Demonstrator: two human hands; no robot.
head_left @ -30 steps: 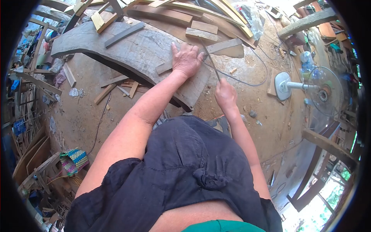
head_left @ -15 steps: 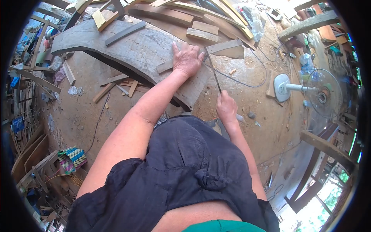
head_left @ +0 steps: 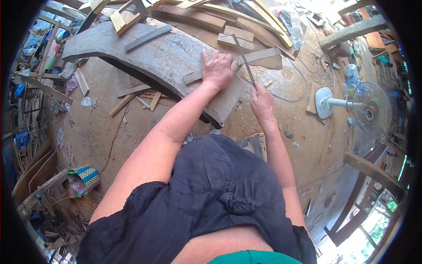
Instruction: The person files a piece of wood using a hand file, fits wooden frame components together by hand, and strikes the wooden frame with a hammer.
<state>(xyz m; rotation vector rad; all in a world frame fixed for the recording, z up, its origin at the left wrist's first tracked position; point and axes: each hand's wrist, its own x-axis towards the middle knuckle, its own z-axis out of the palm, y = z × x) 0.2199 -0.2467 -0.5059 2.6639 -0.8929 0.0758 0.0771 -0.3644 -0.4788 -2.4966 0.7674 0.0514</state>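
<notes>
My left hand bears down on a grey wooden strip, its fingers curled over the strip and its thumb apart. The strip lies across a thick, curved wooden slab, sticking out on both sides of that hand. My right hand is closed around the near end of a long, narrow metal tool. This tool crosses the strip just right of my left hand and points forward. Whether it is a saw or a file I cannot tell; its handle is hidden in my fist.
A loose grey stick rests on the slab. Stacked planks and wood blocks lie beyond it. On the right stands a fan, with a cable on the floor. A woven basket is at left.
My right hand has pushed forward with the narrow tool, whose tip reaches farther past the strip. My left hand stays on the strip. The whole view has shifted slightly.
</notes>
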